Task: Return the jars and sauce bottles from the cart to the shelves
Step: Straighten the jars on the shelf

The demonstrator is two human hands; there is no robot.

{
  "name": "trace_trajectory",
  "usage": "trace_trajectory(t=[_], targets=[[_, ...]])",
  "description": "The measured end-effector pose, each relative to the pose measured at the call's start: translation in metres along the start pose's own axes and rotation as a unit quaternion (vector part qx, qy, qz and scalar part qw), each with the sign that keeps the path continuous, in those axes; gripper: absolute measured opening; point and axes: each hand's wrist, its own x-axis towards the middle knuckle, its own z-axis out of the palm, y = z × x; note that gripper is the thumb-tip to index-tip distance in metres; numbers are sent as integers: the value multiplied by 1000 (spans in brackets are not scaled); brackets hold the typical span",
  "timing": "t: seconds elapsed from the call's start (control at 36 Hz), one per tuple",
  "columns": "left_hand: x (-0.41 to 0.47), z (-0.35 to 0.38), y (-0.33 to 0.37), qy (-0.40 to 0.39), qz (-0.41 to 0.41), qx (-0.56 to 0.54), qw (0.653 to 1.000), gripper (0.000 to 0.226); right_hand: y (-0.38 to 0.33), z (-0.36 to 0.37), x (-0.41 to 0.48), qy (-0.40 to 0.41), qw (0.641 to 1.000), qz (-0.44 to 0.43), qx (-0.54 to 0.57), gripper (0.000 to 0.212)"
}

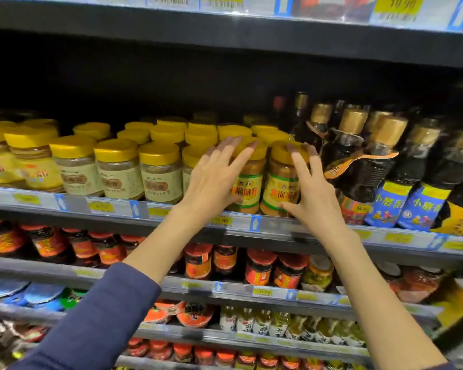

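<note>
Two jars with yellow lids and green-and-yellow labels stand side by side at the front edge of the middle shelf [251,222]. My left hand [214,180] lies against the left jar [251,180], fingers spread up to its lid and thumb on its label. My right hand [313,190] rests on the right jar [278,182], with fingers on the lid's right side and the thumb near the base. Neither hand closes around its jar. The cart is out of view.
Left of the two jars stand several rows of yellow-lidded jars [118,166]. Dark sauce bottles [364,161] with gold caps crowd close on the right. Lower shelves hold red-lidded jars [259,268] and small bottles [278,321]. A dark shelf [225,30] hangs overhead.
</note>
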Motion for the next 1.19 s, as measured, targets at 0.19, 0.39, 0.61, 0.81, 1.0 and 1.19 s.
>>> trace_trajectory(t=[0.19, 0.39, 0.61, 0.81, 1.0, 1.19], targets=[[6, 7, 0, 9, 1, 0, 1000, 108, 1, 1, 2, 2, 1000, -3, 0, 101], [4, 5, -2, 5, 19, -12, 1000, 112, -6, 0, 0, -1, 1000, 8, -3, 110], [-21, -21, -36, 10, 22, 0, 1000, 111, -20, -9, -10, 30, 999, 24, -22, 102], [-56, -52, -85, 11, -14, 18, 1000, 110, -70, 1, -15, 70, 997, -21, 29, 89], [-84, -66, -114, -3, -32, 28, 999, 106, -104, 30, -6, 54, 995, -75, 42, 82], [-92, -66, -135, 5, -45, 28, 999, 100, -121, 40, 15, 40, 994, -101, 11, 83]])
